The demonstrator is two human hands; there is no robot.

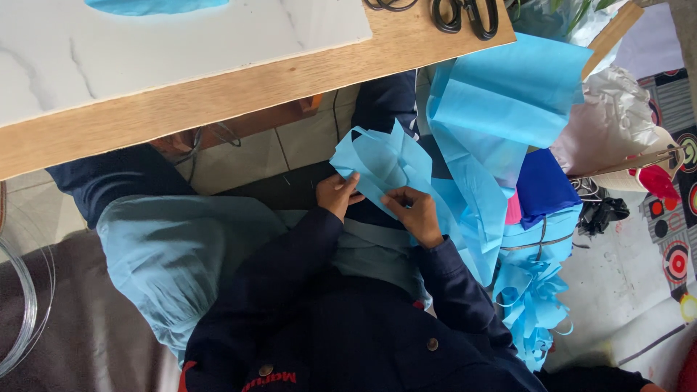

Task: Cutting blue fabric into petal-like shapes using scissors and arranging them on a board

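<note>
Wooden-edged white table (218,91) above lap — left hand (338,194), right hand (414,214) both pinching folded light-blue tissue paper (383,161); black scissors (465,16) on table.

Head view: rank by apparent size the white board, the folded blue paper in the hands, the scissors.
1. White board, cut off by the frame.
2. Blue paper, held by left hand and right hand.
3. Scissors, partly cropped.
</note>
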